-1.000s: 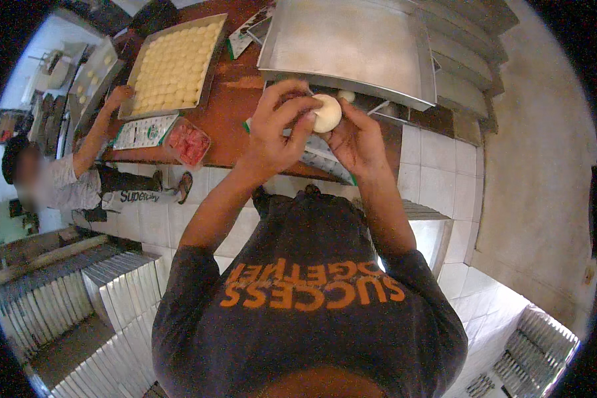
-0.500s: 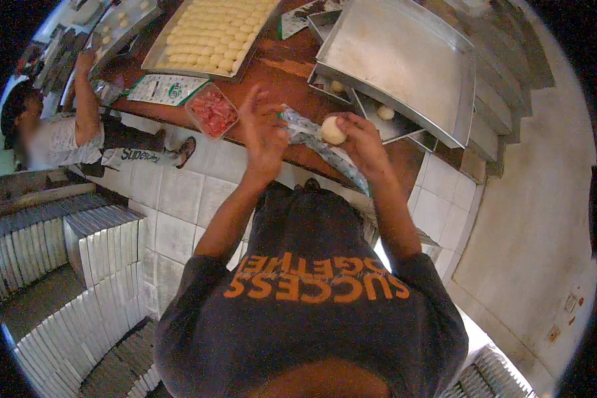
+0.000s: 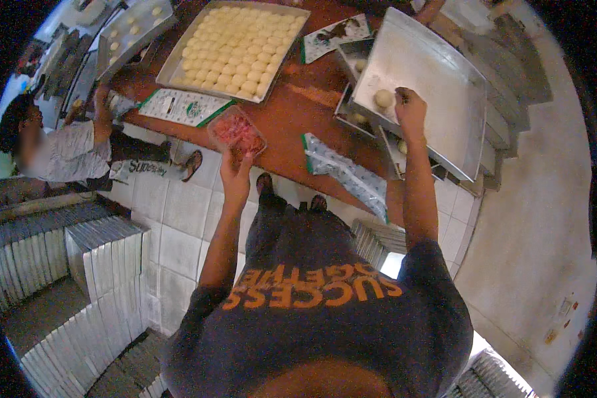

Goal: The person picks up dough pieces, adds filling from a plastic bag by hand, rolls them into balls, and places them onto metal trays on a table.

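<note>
My left hand (image 3: 235, 169) grips the near edge of a clear plastic tub (image 3: 228, 126) of chopped red pieces at the table's front. My right hand (image 3: 410, 113) is inside a large floured metal tray (image 3: 448, 123), its fingers curled right beside a pale dough ball (image 3: 383, 99) that rests there; whether they hold anything is hidden. A long patterned plastic packet (image 3: 341, 172) lies between my hands. Under the large tray are smaller metal trays (image 3: 351, 113) with dough balls.
Brown table (image 3: 298, 99) holds a tray of packed dough balls (image 3: 232, 46), flat packets (image 3: 179, 106) and another tray (image 3: 129, 36). A co-worker (image 3: 66, 146) works at left. Stacked trays (image 3: 106, 265) stand at lower left, steps (image 3: 517, 86) at right.
My right hand has carried the dough ball up into the large tray, where it now rests. My left hand has moved left from the ball onto the red tub.
</note>
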Demonstrator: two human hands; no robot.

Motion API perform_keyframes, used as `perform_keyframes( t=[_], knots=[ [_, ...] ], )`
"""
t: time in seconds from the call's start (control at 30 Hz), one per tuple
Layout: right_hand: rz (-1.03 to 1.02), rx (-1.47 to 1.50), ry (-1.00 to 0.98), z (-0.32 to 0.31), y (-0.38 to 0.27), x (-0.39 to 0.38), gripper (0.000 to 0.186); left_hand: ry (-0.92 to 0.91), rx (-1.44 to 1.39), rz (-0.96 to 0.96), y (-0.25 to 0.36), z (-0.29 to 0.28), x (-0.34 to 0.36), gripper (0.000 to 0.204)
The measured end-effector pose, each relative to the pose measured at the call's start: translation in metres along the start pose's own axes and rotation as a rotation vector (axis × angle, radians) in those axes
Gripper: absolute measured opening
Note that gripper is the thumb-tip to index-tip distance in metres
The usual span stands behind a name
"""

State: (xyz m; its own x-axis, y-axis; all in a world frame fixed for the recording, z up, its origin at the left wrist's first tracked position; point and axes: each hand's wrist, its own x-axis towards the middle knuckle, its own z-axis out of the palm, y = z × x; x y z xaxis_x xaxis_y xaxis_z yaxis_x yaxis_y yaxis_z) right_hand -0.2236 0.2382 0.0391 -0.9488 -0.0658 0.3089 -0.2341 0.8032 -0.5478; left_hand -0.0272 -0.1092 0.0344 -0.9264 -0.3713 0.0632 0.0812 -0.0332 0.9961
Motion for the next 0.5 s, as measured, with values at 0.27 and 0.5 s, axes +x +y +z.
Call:
perform_keyframes(
  t=[0.27,0.5],
  knots=[
    [0.127,-0.009,0.269,-0.002,-0.048,-0.037,0.017,-0.112,0.398,0.185,-0.055,-0.041,0.098,0.024],
    [0.180,0.178,-0.009,0.058,-0.108,-0.172,0.020,-0.454,1.500,0.018,-0.115,0.000,0.244,0.034]
  ],
)
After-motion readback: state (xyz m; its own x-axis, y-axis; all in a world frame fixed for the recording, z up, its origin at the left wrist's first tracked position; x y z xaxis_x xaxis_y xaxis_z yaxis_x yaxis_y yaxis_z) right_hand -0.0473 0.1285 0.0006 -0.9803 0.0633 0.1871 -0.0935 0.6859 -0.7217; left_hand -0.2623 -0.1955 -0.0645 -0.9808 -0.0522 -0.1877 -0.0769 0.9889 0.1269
